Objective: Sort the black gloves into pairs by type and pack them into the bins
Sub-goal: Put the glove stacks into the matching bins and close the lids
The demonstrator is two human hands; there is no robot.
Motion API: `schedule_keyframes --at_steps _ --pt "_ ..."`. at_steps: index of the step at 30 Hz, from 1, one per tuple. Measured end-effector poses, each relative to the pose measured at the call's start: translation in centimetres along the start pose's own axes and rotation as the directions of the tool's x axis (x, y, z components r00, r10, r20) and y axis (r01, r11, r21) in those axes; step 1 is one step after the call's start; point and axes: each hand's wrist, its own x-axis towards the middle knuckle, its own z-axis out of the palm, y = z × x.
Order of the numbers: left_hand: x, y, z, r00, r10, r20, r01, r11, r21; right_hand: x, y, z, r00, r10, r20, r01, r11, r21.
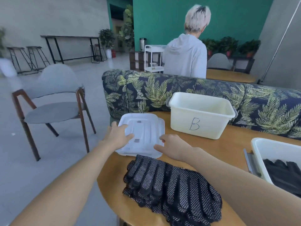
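Between both hands, stack of clear lids [143,134] on table [228,144]. Left hand [118,134] lies flat on lid top, fingers straight; right hand [172,146] touches near edge, fingers relaxed (probably steadying, maybe to lift). Dotted black gloves [172,185] piled just behind hands, waiting. Bin B [202,115] stands beyond right hand, open for packing; second bin [276,159] to right already holds plain gloves.

Bare forearms, no sleeves or gloves; left hand [118,136] & right hand [172,146] w/o rings
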Motion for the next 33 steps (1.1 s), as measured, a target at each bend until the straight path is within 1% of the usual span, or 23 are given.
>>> schedule_keyframes --at_steps 3,8,13,17,21,23,27,29,31,33 --pt "0.7 -1.0 0.8 1.000 -0.017 -0.020 0.016 0.999 -0.039 1.9 -0.5 0.5 0.999 -0.034 0.005 0.034 0.999 -0.009" --pt "2.0 -1.9 1.7 1.000 -0.024 -0.020 0.021 0.990 -0.139 4.3 -0.7 1.3 0.999 0.022 0.025 -0.023 0.998 0.051" --pt "2.2 -1.5 2.3 0.998 -0.007 -0.058 -0.004 0.981 -0.192 5.3 -0.4 1.4 0.998 0.053 0.013 -0.055 0.974 0.218" --pt "1.8 -1.0 1.9 0.988 -0.010 -0.156 -0.035 0.958 -0.286 5.4 -0.3 1.0 0.999 0.048 0.021 -0.052 0.940 0.337" --pt "0.3 -0.1 -0.4 0.941 -0.098 -0.325 -0.064 0.889 -0.453 4.8 -0.4 0.1 0.998 0.017 -0.067 0.015 0.891 0.453" --pt "-0.7 0.4 -2.1 0.914 -0.109 -0.391 -0.100 0.873 -0.477 4.1 -0.9 -0.7 0.994 -0.009 -0.106 0.058 0.878 0.476" --pt "-2.9 2.1 -5.7 0.869 -0.146 -0.473 -0.170 0.810 -0.561 2.3 -1.8 -2.5 0.978 -0.018 -0.209 0.133 0.824 0.550" --pt "-4.0 3.3 -7.4 0.837 -0.155 -0.526 -0.230 0.772 -0.593 0.9 -2.1 -3.8 0.962 -0.009 -0.273 0.170 0.802 0.573" --pt "-5.3 5.3 -9.0 0.807 -0.169 -0.566 -0.283 0.731 -0.621 -0.6 -2.0 -5.1 0.940 0.026 -0.339 0.193 0.780 0.595" --pt "-6.6 7.6 -10.4 0.795 -0.179 -0.580 -0.324 0.683 -0.655 -2.5 -1.3 -6.4 0.916 0.061 -0.395 0.208 0.773 0.600"
